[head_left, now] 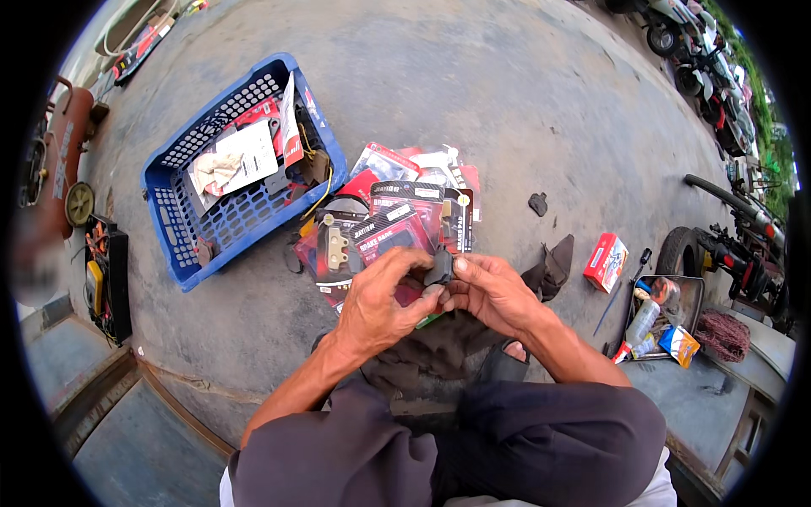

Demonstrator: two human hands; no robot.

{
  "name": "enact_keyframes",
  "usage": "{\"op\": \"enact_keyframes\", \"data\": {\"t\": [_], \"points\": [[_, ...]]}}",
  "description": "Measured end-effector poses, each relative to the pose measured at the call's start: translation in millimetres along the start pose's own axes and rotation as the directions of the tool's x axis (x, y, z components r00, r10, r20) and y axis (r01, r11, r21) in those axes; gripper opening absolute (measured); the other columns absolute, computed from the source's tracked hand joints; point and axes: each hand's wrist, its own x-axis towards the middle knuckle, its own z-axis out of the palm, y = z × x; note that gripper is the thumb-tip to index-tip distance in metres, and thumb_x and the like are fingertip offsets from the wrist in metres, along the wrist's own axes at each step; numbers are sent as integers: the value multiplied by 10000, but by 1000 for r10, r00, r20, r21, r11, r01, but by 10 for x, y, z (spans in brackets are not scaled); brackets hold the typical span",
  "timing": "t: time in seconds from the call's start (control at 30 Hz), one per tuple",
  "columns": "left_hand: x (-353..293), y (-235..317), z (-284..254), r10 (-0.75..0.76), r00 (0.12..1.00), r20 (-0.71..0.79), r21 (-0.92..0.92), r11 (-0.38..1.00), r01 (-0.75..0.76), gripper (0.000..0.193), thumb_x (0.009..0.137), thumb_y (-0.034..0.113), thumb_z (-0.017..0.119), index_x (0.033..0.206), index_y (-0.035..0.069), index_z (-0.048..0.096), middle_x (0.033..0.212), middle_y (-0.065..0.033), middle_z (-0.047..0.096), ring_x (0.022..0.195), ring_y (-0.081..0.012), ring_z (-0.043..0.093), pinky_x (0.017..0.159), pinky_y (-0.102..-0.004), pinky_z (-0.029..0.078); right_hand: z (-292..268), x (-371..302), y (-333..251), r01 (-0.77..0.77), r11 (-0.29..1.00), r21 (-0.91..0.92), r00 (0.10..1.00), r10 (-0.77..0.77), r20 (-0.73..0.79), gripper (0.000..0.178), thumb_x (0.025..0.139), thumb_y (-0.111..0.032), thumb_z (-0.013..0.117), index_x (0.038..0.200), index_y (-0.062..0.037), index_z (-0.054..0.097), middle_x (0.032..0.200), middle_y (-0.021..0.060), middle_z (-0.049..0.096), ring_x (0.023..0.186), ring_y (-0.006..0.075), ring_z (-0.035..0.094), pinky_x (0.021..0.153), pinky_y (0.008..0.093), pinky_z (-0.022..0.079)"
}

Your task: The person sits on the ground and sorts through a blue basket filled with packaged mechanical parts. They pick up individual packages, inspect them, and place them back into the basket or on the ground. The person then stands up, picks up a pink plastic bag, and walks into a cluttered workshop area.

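- Our left hand (380,291) pinches the near work from its left side, thumb below and forefinger curled above, the fingers narrow.
- Our right hand (498,291) meets it from the other side, thumb over the edge, fingers equally narrow.
- Between both sets of fingertips, above the near edge of the packages, sits what looks like a dark brake pad (439,269); we would do well to grip its edges, turn it slowly and let one hand steady while the other works.
- Around us, largest first, a blue plastic crate (241,248) stands ahead on the left, part filled with packages.
- A heap of blister packs (393,232) lies just beyond our hands, leaving little flat space; a dropped part could slip among them.
- Crumpled dark cloth (553,266) lies beside our right hand.
- A red-and-white box (606,262) stands farther right, out of the way.
- A small dark piece (538,204) lies alone on the floor.
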Motion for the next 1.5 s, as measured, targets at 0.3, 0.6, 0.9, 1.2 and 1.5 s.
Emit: {"op": "enact_keyframes", "data": {"t": [0.3,0.6,0.9,1.2,1.5], "points": [[-57,-158,84,-183,983,28,-326,928,182,320,848,-19,755,1147,-21,643,1150,-121,714,978,-193,716,838,-322,596,97,22,-86,-23,997,-72,990,13,-141,435,996,-338,690,1184,52,641,1008,122,709,869,174,688,789,303,576],[-142,-237,100,-110,992,58,-382,916,124,354,867,-98,677,1195,-32,560,1413,-226,578,1224,-256,638,989,-363,571,254,-22,-31,220,850,-479,928,-333,-165,509,895,-208,818,1221,118,602,994,155,720,919,165,701,810,303,577],[-167,-237,261,-155,988,12,-608,783,130,375,876,-114,669,1195,-4,504,1457,-231,526,1233,-261,628,997,-367,571,266,-55,-88,315,477,-820,844,-536,13,457,833,-145,835,1176,83,636,982,158,716,828,168,715,732,306,593],[-319,-225,-64,-417,909,16,-664,675,321,239,1025,60,542,1253,-9,554,1248,-139,646,983,-151,652,871,-317,550,-430,100,-368,128,502,-855,664,-684,-302,379,843,-97,774,1140,75,611,927,101,672,787,130,650,732,277,560],[-694,-759,-542,-542,775,-326,-404,821,404,261,1014,73,581,1257,-16,544,1059,-88,659,843,-139,642,765,-307,553,-1439,233,-332,-408,-144,-901,634,-756,-166,470,788,-198,792,1151,36,607,956,175,640,879,315,636,830,418,525]]}}
